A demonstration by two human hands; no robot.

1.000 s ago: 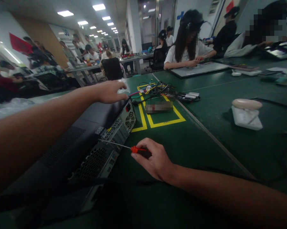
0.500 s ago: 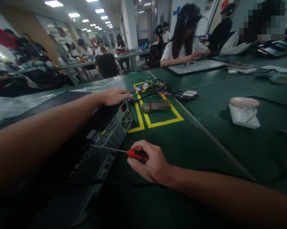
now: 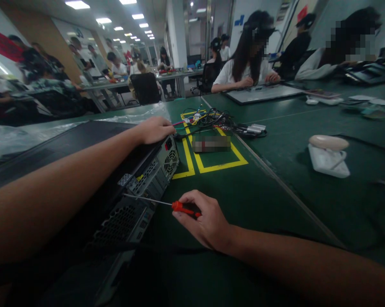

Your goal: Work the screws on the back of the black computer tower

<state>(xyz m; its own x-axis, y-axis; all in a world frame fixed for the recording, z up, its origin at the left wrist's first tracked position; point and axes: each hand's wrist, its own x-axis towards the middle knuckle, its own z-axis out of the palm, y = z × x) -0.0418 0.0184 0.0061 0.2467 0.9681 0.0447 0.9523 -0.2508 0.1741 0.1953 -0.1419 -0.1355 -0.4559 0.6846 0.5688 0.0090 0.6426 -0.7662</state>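
A black desktop computer case (image 3: 93, 135) lies on its side at the left, its grey metal back panel facing right. My left hand (image 3: 154, 129) rests on its top by the far rear corner, fingers lying along the edge and holding nothing. In my right hand (image 3: 205, 217) is a screwdriver (image 3: 179, 206) with a red and black handle, gripped between thumb and fingers. Its thin metal shaft points left, and the tip reaches the back panel near the upper edge. Whether a screw sits at the tip I cannot make out.
Beyond the case, tangled cables (image 3: 214, 117) lie on the green table near yellow tape markings (image 3: 223, 165) and a blurred-out object (image 3: 211, 144). A white box-like item (image 3: 328, 160) stands right. Clear plastic sheeting (image 3: 141, 114) lies behind the case. Co-workers sit across the table.
The whole view has shifted slightly. My hands keep their places on the case and the screwdriver. Across the table, a co-worker's hands have moved apart.
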